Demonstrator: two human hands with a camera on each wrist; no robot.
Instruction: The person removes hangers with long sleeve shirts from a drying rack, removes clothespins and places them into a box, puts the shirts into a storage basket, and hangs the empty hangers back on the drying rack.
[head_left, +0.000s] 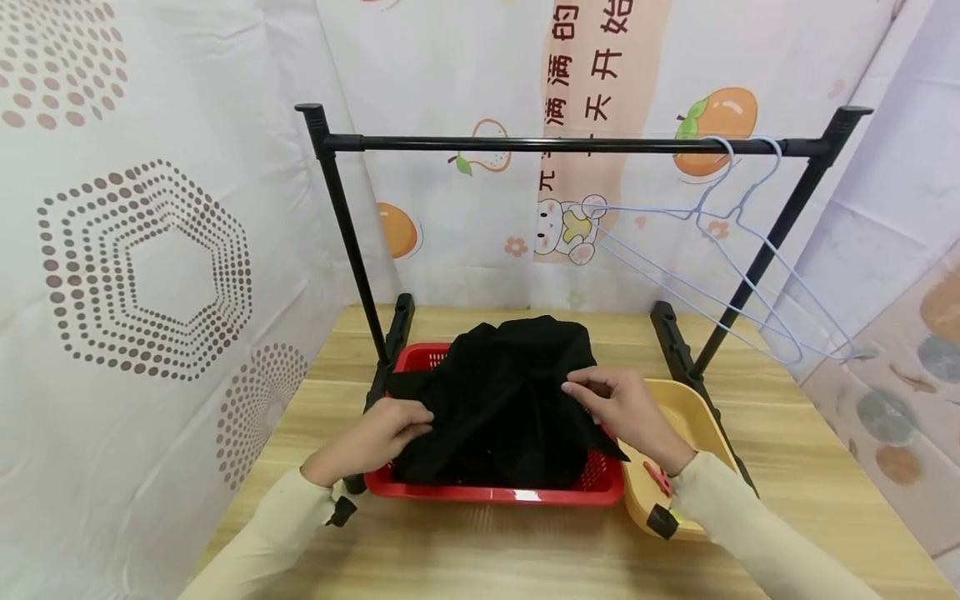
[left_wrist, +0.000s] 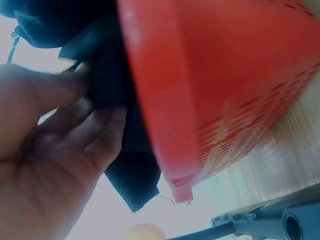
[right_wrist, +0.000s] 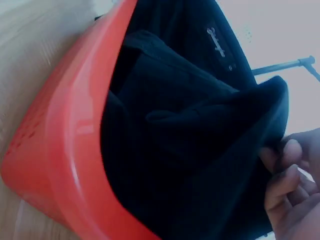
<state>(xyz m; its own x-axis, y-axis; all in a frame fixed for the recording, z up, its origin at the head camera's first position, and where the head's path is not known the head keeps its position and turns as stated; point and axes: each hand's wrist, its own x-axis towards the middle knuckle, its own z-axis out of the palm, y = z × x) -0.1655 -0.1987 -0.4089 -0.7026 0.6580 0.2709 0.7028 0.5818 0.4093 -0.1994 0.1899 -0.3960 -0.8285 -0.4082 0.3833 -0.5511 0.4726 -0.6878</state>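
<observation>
A black cloth garment (head_left: pixel 502 392) lies bunched in a red plastic basket (head_left: pixel 495 495), its folds rising above the rim. At the basket's left side my left hand (head_left: pixel 382 437) pinches an edge of the garment; the left wrist view shows the dark fabric (left_wrist: pixel 107 75) between thumb and fingers, beside the basket's wall. On the right my right hand (head_left: pixel 618 408) pinches another part of the cloth between thumb and fingertips. Small pale lettering (right_wrist: pixel 217 42) shows on the black fabric in the right wrist view. The garment's exact kind cannot be told from its folds.
Behind the basket stands a black clothes rack (head_left: pixel 525 145), with two light-blue wire hangers (head_left: pixel 697 212) on the right of its bar. A yellow tray (head_left: pixel 693 408) beside the basket holds a small red-handled item (head_left: pixel 658 478). The wooden table (head_left: pixel 465 554) carries everything.
</observation>
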